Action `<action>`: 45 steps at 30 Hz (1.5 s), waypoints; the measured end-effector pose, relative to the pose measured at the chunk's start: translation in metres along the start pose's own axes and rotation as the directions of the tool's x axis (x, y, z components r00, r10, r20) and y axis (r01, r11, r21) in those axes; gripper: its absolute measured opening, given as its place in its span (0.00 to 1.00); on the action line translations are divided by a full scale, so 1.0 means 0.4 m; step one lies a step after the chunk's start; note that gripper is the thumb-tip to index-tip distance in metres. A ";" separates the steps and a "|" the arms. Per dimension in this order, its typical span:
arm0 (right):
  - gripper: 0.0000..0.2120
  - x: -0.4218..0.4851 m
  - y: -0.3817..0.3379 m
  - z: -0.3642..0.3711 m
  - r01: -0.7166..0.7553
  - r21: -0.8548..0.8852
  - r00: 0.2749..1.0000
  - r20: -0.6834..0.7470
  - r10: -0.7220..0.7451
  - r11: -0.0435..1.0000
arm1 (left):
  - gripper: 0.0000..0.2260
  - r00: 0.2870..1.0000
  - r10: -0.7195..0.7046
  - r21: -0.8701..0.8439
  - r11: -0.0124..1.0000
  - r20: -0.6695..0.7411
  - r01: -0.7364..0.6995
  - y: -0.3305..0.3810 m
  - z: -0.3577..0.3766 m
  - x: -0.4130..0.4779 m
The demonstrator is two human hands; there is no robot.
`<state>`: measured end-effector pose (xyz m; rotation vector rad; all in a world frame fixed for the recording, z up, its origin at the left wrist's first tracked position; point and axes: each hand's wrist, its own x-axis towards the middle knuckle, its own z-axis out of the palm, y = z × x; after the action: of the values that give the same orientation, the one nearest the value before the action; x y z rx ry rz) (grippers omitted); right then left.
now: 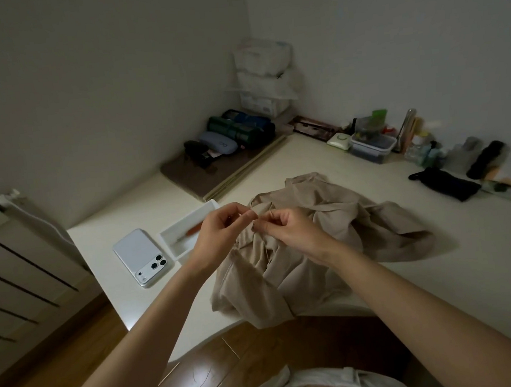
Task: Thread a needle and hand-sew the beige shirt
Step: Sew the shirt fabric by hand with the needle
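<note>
The beige shirt lies crumpled on the white table, one part hanging over the front edge. My left hand pinches a raised fold of the shirt between thumb and fingertips. My right hand is right beside it, fingers closed around a thin needle whose tip sticks up near the fold. A fine thread trails down over the cloth from my right hand. The needle's eye is too small to make out.
A white tray holding a red-handled tool sits left of the shirt, with a white phone beside it. Cases and boxes fill the back corner; containers, bottles and a black pouch line the right wall. A radiator stands at left.
</note>
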<state>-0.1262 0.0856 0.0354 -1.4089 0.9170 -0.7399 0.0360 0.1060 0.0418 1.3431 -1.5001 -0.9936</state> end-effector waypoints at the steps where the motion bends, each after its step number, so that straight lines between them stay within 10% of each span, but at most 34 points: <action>1: 0.06 0.000 -0.001 0.000 0.007 -0.011 1.000 -0.003 -0.007 1.000 | 0.05 1.000 -0.001 0.000 1.000 -0.002 0.001 0.000 -0.001 0.000; 10: 0.08 0.011 0.025 -0.023 0.023 -0.001 0.974 -0.227 -0.023 1.000 | 0.31 0.920 -0.335 0.535 0.825 0.204 0.182 -0.086 -0.029 -0.008; 16: 0.09 0.029 0.012 -0.030 0.029 -0.007 0.907 -0.420 -0.029 1.000 | 0.19 0.806 -0.505 0.785 0.614 0.309 0.083 -0.098 -0.036 -0.012; 24: 0.09 0.037 -0.037 -0.035 0.166 -0.096 0.857 -0.478 -0.191 0.982 | 0.11 0.922 -0.265 0.430 0.894 0.282 0.126 -0.075 0.031 -0.016; 32: 0.10 -0.023 0.046 -0.019 0.197 -0.235 0.816 -0.499 -0.292 0.952 | 0.09 0.944 -0.294 -0.072 0.955 -0.148 0.286 -0.080 0.045 -0.004; 40: 0.23 -0.030 0.124 -0.055 -0.257 -0.504 0.933 -0.352 0.075 0.824 | 0.08 0.906 -0.290 -0.120 0.957 -0.309 0.265 -0.079 0.017 0.016; 45: 0.16 -0.005 0.063 -0.023 -0.133 -0.474 0.929 -0.365 -0.056 0.871 | 0.09 0.948 -0.201 -0.007 0.979 -0.245 0.206 -0.059 0.034 0.002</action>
<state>-0.1377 0.0840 0.0112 -1.7179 1.5088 -0.7878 0.0302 0.1032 0.0154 1.5963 -1.2060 -0.9035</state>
